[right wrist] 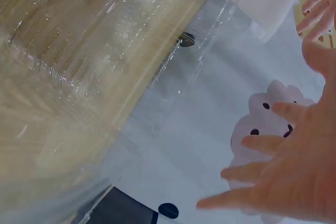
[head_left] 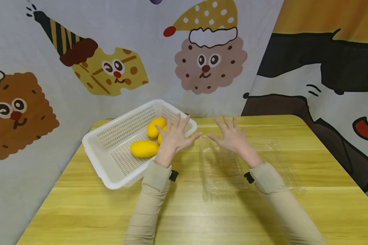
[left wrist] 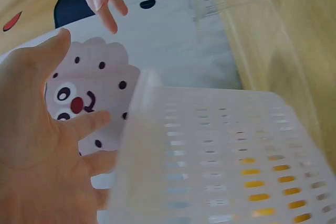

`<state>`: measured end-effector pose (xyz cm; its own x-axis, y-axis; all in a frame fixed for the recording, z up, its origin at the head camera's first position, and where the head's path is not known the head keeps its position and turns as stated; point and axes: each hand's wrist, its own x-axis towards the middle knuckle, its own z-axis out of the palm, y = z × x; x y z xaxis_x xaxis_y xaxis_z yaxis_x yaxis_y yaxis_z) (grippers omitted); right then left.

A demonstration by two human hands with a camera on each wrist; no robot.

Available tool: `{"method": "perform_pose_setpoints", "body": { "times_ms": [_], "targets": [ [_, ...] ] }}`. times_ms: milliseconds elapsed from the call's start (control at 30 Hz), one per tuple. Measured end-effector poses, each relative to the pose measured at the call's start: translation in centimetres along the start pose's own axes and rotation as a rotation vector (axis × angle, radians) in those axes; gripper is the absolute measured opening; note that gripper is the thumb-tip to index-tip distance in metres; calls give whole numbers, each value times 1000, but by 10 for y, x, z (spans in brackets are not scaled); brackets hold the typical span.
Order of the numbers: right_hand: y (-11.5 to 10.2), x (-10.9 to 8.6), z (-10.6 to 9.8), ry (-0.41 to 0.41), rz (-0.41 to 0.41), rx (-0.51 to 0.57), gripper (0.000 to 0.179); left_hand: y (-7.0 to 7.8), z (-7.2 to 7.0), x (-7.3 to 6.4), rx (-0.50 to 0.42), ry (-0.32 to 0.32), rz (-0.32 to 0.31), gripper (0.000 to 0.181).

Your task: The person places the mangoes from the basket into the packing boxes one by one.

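In the head view my left hand [head_left: 173, 136] is held with spread fingers over the right side of a white plastic basket [head_left: 110, 182]. Inside the basket lie yellow mangoes: one in front [head_left: 144, 148], one behind it [head_left: 155, 127], and another partly hidden behind my left hand. My right hand [head_left: 233, 137], fingers also spread, hovers above a clear plastic clamshell box [head_left: 224, 170] on the table. Neither hand holds anything. The left wrist view shows the left hand [left wrist: 47, 129] beside the basket wall [left wrist: 210, 129]; the right wrist view shows the right hand [right wrist: 294, 156] apart from the clear box [right wrist: 79, 66].
A wooden table [head_left: 184, 217] bears the basket on the left and the clear box on the right. Behind it hangs a white cloth [head_left: 159, 78] printed with cartoon biscuits and cheese. A dark wrist strap piece [head_left: 173, 175] shows at the left cuff.
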<state>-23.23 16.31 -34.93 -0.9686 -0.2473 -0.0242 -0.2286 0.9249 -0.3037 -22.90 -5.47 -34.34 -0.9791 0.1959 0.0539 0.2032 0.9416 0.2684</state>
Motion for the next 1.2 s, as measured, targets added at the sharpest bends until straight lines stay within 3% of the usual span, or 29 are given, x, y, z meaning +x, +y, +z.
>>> {"method": "perform_pose_setpoints", "body": {
  "times_ms": [100, 233, 300, 433, 567, 733, 900, 1200],
  "targets": [
    [7, -4, -5, 36, -68, 73, 70, 4, -11, 0, -6, 33, 18, 77],
    [18, -12, -15, 14, -142, 176, 60, 10, -33, -1, -59, 166, 107, 56],
    [24, -18, -20, -18, -153, 165, 55, 12, -47, -2, -116, 210, 158, 45],
    [35, -30, -27, -93, -140, 77, 52, 16, -76, -3, -208, 197, 196, 38],
    [48, -41, -23, -127, -119, 24, 53, 13, -93, -2, -197, 193, 221, 35],
    [65, -53, -9, -117, -110, 52, 57, 3, -101, 3, -155, 129, 228, 37],
    [75, -59, 2, -103, -85, 103, 64, -13, -102, 19, -107, 28, 199, 38],
    [77, -62, 9, -114, -55, 112, 64, -51, -86, 55, -7, -204, 131, 41]
  ]
}}
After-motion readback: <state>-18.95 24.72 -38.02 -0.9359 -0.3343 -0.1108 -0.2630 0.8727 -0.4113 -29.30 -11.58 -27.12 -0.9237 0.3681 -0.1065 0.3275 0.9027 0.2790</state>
